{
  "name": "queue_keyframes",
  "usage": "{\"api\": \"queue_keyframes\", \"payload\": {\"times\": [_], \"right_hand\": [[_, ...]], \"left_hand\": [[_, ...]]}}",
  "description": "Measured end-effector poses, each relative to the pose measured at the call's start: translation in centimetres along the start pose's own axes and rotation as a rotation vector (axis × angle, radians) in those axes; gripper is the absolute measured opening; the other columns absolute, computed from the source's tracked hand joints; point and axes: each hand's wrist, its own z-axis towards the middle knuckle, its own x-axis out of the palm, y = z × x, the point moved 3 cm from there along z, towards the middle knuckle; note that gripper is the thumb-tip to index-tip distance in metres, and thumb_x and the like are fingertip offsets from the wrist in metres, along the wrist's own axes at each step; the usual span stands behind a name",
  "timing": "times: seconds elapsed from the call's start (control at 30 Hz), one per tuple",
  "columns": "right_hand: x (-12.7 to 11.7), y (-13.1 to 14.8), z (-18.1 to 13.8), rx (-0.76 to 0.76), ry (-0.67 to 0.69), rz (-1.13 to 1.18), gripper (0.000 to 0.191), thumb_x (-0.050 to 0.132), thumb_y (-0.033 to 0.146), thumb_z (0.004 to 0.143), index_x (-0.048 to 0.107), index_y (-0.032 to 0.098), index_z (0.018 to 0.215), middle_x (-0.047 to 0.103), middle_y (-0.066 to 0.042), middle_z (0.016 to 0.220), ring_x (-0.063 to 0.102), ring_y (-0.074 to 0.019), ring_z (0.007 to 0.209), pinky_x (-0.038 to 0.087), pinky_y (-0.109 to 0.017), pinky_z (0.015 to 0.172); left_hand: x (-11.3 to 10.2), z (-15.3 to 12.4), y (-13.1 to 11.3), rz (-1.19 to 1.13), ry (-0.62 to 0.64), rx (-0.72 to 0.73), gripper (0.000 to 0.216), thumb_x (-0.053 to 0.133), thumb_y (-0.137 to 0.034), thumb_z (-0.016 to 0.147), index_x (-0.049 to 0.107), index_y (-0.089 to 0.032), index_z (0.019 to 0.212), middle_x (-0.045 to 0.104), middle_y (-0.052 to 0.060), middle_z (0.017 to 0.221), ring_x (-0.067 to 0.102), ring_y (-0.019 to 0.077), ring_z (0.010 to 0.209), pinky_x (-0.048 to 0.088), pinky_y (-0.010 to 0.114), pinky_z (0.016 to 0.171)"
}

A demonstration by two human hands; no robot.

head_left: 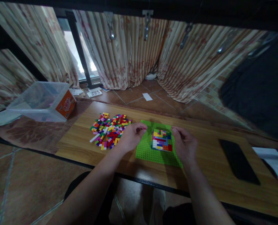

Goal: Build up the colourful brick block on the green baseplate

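A green studded baseplate (143,150) lies on the wooden table. On it stands a low, square build of multicoloured toy bricks (161,140). My left hand (133,136) hovers over the plate's left edge, thumb and fingers pinched around what looks like a small pink toy brick, mostly hidden. At the build's right side is my right hand (185,144), its fingers curled and closed; whether it touches the build or holds anything cannot be made out. A pile of loose toy bricks (110,129) in many colours spreads just left of my left hand.
A clear plastic bin (40,103) with an orange label stands at the table's left end. To the right lie a black flat slab (239,162) and white papers (274,161). The table's near edge (139,180) runs below my forearms. Curtains (134,56) hang behind.
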Motion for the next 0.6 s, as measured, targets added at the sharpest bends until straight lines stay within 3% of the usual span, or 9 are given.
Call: {"api": "queue_keyframes", "payload": {"times": [0.13, 0.27, 0.6], "right_hand": [[1.2, 1.8, -1.1, -0.087, 0.157, 0.094, 0.019, 0.059, 0.035, 0.089, 0.073, 0.023, 0.093, 0.072, -0.004, 0.096, 0.066, -0.019, 0.089, 0.05, -0.034, 0.081], [2.1, 3.2, -1.9, -0.179, 0.309, 0.113, 0.018, 0.057, 0.031, 0.092, 0.071, 0.026, 0.102, 0.07, -0.003, 0.101, 0.065, -0.0177, 0.095, 0.05, -0.033, 0.084], [1.9, 3.4, -2.1, -0.204, 0.331, 0.081, 0.018, 0.056, 0.033, 0.093, 0.072, 0.027, 0.099, 0.07, -0.003, 0.1, 0.065, -0.0179, 0.096, 0.05, -0.033, 0.085]], "left_hand": [[2.1, 0.0, 0.0, -0.414, 0.075, -0.067, 0.013, 0.065, -0.021, 0.079, 0.071, -0.013, 0.087, 0.067, 0.002, 0.074, 0.058, 0.0111, 0.067, 0.045, 0.023, 0.066], [3.0, -0.1, -0.6, -0.584, 0.11, -0.142, 0.014, 0.07, -0.023, 0.075, 0.07, -0.012, 0.084, 0.066, 0.001, 0.072, 0.056, 0.0093, 0.064, 0.045, 0.023, 0.065], [3.5, -0.3, -1.0, -0.727, 0.158, -0.238, 0.04, 0.081, -0.04, 0.066, 0.068, -0.011, 0.091, 0.065, 0.0, 0.074, 0.054, 0.0073, 0.06, 0.044, 0.023, 0.061]]}}
